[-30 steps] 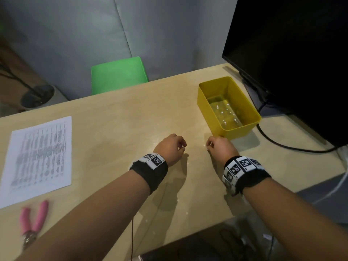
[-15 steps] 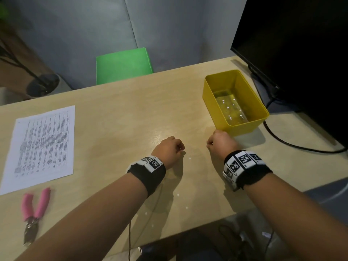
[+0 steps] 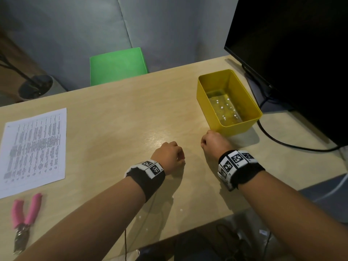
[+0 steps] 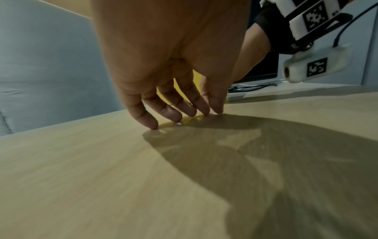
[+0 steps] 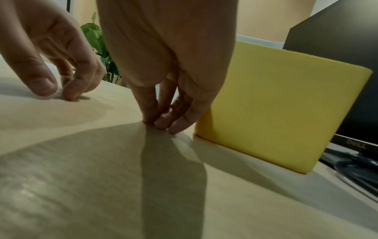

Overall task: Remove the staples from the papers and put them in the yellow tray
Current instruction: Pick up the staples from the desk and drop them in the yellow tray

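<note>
— Beside the yellow tray (image 3: 228, 127), what is found?
— The right hand (image 3: 213, 144) is set just in front of its near wall, fingertips (image 5: 161, 122) bunched together on the table (image 3: 113, 129); whether anything is pinched cannot be told. The left hand (image 3: 169, 155) is rested further left, fingers (image 4: 174, 113) relaxed and spread. The papers (image 3: 33, 149) are laid well left of the tray.
— Is writing readable?
— "DELL" is read on the monitor (image 5: 355, 143). The papers' print is illegible.

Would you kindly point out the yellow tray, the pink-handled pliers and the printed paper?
yellow tray (image 3: 204, 102): head view, its left outer wall.
pink-handled pliers (image 3: 33, 207): head view, right pink handle.
printed paper (image 3: 35, 147): head view, middle of the sheet.
</note>
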### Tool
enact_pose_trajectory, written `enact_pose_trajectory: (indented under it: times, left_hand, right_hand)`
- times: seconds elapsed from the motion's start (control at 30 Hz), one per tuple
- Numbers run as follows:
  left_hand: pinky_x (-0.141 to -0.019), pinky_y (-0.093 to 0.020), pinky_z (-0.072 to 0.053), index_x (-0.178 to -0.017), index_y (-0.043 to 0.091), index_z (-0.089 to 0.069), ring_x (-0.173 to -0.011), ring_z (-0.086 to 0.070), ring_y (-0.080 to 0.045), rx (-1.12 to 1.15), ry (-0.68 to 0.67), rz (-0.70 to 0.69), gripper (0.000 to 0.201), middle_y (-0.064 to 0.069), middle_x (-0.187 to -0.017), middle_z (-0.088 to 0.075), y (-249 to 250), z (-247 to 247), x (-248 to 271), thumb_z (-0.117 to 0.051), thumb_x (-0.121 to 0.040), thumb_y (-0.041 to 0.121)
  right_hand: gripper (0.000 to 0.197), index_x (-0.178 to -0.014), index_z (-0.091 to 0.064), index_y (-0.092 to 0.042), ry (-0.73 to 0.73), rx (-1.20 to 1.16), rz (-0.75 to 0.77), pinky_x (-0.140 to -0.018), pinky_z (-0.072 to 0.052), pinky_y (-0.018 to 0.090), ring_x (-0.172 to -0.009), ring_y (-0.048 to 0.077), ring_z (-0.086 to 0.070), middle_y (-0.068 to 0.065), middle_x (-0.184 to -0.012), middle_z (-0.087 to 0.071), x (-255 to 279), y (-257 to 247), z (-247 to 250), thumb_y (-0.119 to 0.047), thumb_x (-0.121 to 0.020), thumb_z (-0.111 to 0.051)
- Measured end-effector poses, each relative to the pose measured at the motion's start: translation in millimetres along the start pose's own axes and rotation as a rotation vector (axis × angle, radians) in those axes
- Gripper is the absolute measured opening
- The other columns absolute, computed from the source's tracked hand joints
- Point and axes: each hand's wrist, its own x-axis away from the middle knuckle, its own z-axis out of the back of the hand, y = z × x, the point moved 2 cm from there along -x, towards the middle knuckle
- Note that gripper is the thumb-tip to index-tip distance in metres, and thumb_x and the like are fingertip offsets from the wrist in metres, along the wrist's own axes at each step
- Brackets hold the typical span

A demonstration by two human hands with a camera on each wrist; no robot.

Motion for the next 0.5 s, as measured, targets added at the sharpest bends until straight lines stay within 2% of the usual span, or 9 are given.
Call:
enact_pose_trajectory:
  times: [0.17,0.3,0.43,0.5]
  left_hand:
    - [-0.071,-0.032,-0.045,-0.096,0.023,-0.071,-0.1,-0.053,-0.024,-0.08,0.034,-0.01,0.02,0.002,-0.107,-0.059,5,-3,0,-0.056,-0.086,0.033]
    - [-0.071,-0.032,-0.041,-0.106,0.019,-0.07,-0.102,-0.05,-0.027,-0.166,0.018,-0.029,0.029,-0.001,-0.109,-0.057,12,-3,1,-0.047,-0.091,0.029]
    - [-0.074,-0.035,-0.043,-0.112,0.015,-0.066,-0.106,-0.047,-0.027,-0.232,-0.021,-0.057,0.032,-0.005,-0.111,-0.056,16,-1,2,-0.043,-0.095,0.027]
    - [-0.07,-0.035,-0.04,-0.111,0.012,-0.065,-0.107,-0.046,-0.028,-0.264,-0.047,-0.072,0.032,-0.006,-0.11,-0.056,16,0,1,-0.041,-0.096,0.026]
  right_hand:
    - [0.02,-0.105,-0.065,-0.008,-0.028,0.04,0.039,-0.089,-0.051,0.038,-0.097,0.025,-0.059,0.008,-0.113,-0.054,0,0,-3,-0.012,-0.094,-0.049]
    - [0.022,-0.107,-0.06,-0.005,-0.062,0.067,0.036,-0.089,-0.05,0.037,-0.1,0.027,-0.057,0.011,-0.113,-0.053,1,-4,-4,-0.012,-0.094,-0.044]
    - [0.025,-0.11,-0.053,-0.001,-0.1,0.049,0.037,-0.08,-0.044,0.037,-0.103,0.034,-0.054,0.019,-0.117,-0.052,1,-2,-3,-0.015,-0.092,-0.043]
    - [0.024,-0.109,-0.053,0.0,-0.096,-0.019,0.032,-0.078,-0.041,0.036,-0.102,0.035,-0.054,0.02,-0.115,-0.052,0,0,-1,-0.014,-0.092,-0.045]
